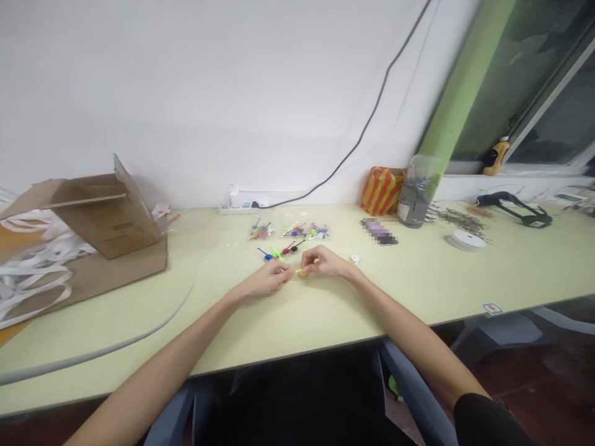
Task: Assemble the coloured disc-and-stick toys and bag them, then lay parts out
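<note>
Both my hands meet over the pale table, pinching a small yellow plastic piece [301, 272] with a thin stem and a rounder end. My left hand [270, 277] is closed on the stem side. Closed around the rounder end is my right hand [323, 262], whose fingers partly cover it. Just beyond my hands lie similar small pieces: a blue one [266, 254], a bright green one [277, 253], a red one [286, 250] and a black one [294, 248]. Clear bags of mixed coloured pieces [261, 230] rest behind them. To the right of my right hand is a small white round item [354, 259].
An open cardboard box [109, 214] and white straps [32, 272] occupy the left. A grey hose [139, 334] crosses the left front. At the back are a power strip [244, 208], a striped bag [381, 191] and a dark container [413, 201]. A white spool [466, 240] lies right.
</note>
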